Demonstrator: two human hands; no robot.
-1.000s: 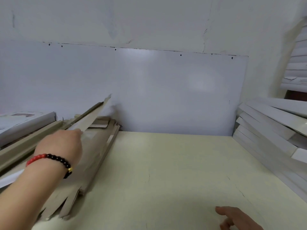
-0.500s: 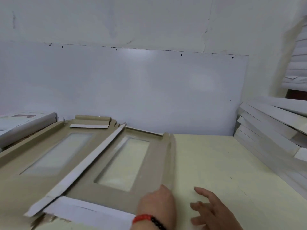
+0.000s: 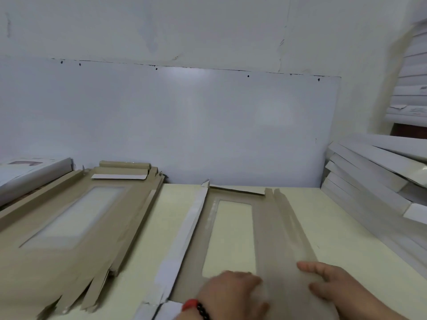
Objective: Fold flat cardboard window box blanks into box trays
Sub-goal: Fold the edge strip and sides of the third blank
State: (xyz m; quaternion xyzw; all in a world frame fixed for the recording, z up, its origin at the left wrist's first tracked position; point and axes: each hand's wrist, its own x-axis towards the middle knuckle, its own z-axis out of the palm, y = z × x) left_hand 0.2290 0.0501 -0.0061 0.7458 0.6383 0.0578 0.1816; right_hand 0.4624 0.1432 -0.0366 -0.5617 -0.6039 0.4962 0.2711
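Cardboard blank [image 3: 272, 232] with a clear window lay flat on the pale tabletop [image 3: 346, 239], brown side up, its white left flap [image 3: 184, 234] folded up along the edge. Both hands rested on its near end: the left hand [image 3: 231, 289], wearing a red and black bead bracelet [image 3: 196, 307], lay palm down with relaxed fingers, its grip holding nothing; the right hand [image 3: 330, 282] pressed flat beside it, fingers straight. A stack of blanks [image 3: 69, 227] sat at the left, white folded boxes [image 3: 374, 176] at the right, a white panel [image 3: 184, 125] behind.
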